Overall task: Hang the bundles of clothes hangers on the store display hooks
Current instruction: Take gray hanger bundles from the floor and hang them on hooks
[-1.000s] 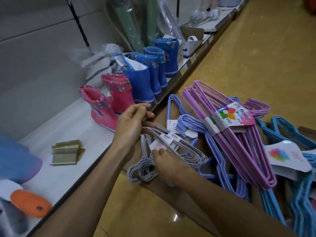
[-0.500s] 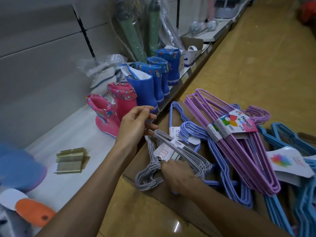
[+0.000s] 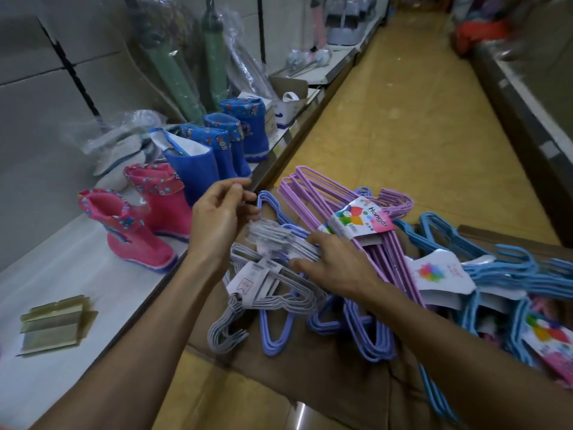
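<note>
Grey hangers [image 3: 273, 293] lie under my hands on cardboard [image 3: 310, 377] — right hand [image 3: 338, 268] grips their top edge, left hand [image 3: 217, 218] hovers with fingers loosely curled, holding nothing — shelf edge [image 3: 148, 293] just left, open aisle floor [image 3: 418, 135] beyond.

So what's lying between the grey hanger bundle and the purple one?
In the head view, periwinkle-blue hangers lie between the grey bundle and the purple bundle, with the right hand reaching over them.
</note>
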Motion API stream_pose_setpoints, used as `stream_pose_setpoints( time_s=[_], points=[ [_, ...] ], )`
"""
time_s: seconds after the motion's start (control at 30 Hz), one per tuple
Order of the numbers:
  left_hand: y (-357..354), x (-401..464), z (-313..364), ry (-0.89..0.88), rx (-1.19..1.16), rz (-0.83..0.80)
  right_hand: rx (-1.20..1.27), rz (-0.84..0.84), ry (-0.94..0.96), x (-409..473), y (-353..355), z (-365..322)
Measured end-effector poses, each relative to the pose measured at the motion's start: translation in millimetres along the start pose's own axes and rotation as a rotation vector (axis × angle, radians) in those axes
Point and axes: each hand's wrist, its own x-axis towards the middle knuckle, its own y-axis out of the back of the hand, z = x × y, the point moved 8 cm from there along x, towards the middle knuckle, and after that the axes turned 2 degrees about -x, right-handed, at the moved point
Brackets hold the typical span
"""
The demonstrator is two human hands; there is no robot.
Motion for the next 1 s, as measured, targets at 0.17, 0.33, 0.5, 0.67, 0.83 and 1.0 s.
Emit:
stream_pose_setpoints(
  time_s=[0.17,0.33,0.5,0.67,0.83,1.0],
  points=[
    [-9.5,-0.9,-5.1,-0.059,0.054,0.077,0.499,-0.009,-0.109,-3.9,17.4,30.4],
    [-2.1,-2.3,-47.0,0.153,0.148,0.149,1.090,-0.160,-0.260,-9.4,7.1,37.3],
    [-5.5,-15.9,-75.5,0.421,0.000,0.210,1.237,-0.208,-0.261,-5.4,-4.0,22.3],
    [-16.1,-17.2,-75.7,0.496,-0.063,0.118,1.210,-0.178,-0.233,-5.1,-9.6,-1.8],
    [-29.2,-30.2,-82.1,0.704,-0.248,-0.087,1.030,-0.186,-0.163,-6.2,-30.1,-23.8],
    [-11.3,-31.6,-83.0,0.754,-0.410,0.014,0.904,-0.255,-0.100,-13.5,-46.9,-44.3]
  ],
)
